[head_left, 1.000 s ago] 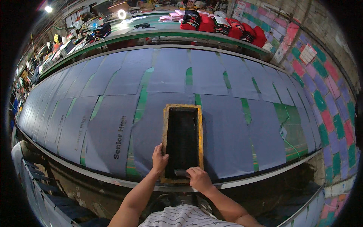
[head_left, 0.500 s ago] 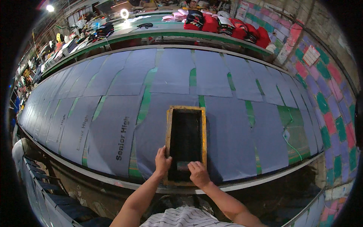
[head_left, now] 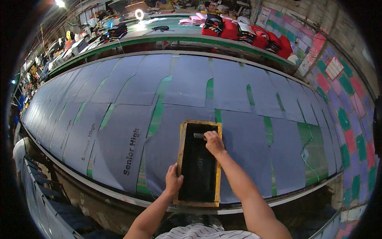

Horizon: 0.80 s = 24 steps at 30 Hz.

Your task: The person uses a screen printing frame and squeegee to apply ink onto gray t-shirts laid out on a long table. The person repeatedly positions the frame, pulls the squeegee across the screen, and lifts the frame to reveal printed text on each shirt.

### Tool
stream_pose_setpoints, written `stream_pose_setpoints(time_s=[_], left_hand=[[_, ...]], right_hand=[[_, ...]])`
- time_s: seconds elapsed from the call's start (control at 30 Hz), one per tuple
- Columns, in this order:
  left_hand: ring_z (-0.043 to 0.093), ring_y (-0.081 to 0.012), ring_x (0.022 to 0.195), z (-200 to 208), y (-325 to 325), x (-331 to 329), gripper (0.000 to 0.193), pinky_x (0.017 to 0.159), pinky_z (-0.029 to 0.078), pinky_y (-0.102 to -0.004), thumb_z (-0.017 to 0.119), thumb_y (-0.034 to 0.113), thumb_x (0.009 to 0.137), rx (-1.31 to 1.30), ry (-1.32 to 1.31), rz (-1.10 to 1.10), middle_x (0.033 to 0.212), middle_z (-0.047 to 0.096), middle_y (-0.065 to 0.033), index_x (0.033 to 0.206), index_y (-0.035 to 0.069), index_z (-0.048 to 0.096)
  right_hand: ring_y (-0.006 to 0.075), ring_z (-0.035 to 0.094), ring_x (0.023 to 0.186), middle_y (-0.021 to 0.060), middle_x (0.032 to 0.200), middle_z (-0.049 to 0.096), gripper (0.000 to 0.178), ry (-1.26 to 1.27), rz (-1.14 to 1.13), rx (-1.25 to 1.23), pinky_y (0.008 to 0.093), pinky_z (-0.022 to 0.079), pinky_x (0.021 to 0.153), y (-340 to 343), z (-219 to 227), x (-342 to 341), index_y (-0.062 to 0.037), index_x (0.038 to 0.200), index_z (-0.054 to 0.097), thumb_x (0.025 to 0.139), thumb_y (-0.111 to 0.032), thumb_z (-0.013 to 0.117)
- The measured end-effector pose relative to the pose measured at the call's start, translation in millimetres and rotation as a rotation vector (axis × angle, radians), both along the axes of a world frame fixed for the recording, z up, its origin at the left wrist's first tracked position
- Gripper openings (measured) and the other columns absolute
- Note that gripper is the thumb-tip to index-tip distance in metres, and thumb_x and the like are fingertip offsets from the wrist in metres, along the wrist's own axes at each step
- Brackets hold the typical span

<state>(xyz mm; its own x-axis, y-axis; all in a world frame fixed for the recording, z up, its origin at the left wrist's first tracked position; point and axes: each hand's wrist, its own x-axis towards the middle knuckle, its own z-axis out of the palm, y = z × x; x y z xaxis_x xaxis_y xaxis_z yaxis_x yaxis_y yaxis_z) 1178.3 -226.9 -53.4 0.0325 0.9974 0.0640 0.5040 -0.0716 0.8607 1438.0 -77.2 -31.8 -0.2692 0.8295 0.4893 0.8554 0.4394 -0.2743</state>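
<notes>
A screen printing frame [head_left: 218, 175] with yellow-edged sides and a dark mesh lies on a blue-grey fabric panel [head_left: 246, 167] at the table's near side. My left hand [head_left: 173, 181] grips its left side, with the thumb over the inner edge. Inside the frame, close to its far end, my right hand [head_left: 214, 142] is closed around a small squeegee [head_left: 198, 136], whose end sticks out left of the fingers. Faint lettering shows through the dark mesh. To the left, a fabric panel [head_left: 115, 155] carries dark printed lettering.
Two rows of cut fabric panels cover the long table [head_left: 314, 147], its green top showing between them. A loose green cord [head_left: 309, 161] lies at the right. Behind stands another table with red folded garments [head_left: 229, 30]. A painted brick wall [head_left: 346, 115] borders the right.
My right hand has pushed the squeegee from the near end of the frame to its far end. My left hand keeps its hold on the frame's side. The whole view has shifted slightly.
</notes>
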Motion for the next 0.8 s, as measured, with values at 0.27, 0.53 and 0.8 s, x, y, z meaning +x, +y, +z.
stream_pose_setpoints(time_s=[0.27,0.53,0.8], left_hand=[[0.061,-0.0413,0.115,-3.2,0.8,-1.6,0.063,0.099,0.052,-0.0436,0.068,-0.001,0.075,0.015,-0.018,0.008,0.124,0.059,-0.0206,0.137,-0.004,0.054],[0.06,-0.0426,0.115,5.0,-1.9,2.6,0.064,0.099,0.052,-0.0437,0.068,-0.001,0.075,0.018,-0.059,0.006,0.125,0.059,-0.0207,0.137,-0.004,0.054],[0.06,-0.0421,0.117,-10.1,0.8,-1.4,0.065,0.101,0.051,-0.0433,0.072,-0.002,0.075,0.003,-0.023,0.005,0.126,0.059,-0.0215,0.137,-0.004,0.054]], right_hand=[[0.0386,0.064,0.101,0.017,0.1,0.07,0.01,0.094,0.042,-0.049,0.0488,0.052,0.088,36.3,10.7,11.9,-0.0012,0.095,0.067,0.085,-0.002,0.067],[0.0386,0.064,0.105,0.0174,0.104,0.071,0.016,-0.01,-0.034,-0.222,0.0491,0.052,0.09,59.4,22.9,16.9,-0.0019,0.101,0.07,0.086,-0.006,0.068],[0.0385,0.063,0.101,0.0161,0.098,0.069,0.01,0.066,0.002,-0.297,0.049,0.051,0.091,-12.4,11.9,2.0,-0.0041,0.092,0.068,0.083,-0.003,0.064]])
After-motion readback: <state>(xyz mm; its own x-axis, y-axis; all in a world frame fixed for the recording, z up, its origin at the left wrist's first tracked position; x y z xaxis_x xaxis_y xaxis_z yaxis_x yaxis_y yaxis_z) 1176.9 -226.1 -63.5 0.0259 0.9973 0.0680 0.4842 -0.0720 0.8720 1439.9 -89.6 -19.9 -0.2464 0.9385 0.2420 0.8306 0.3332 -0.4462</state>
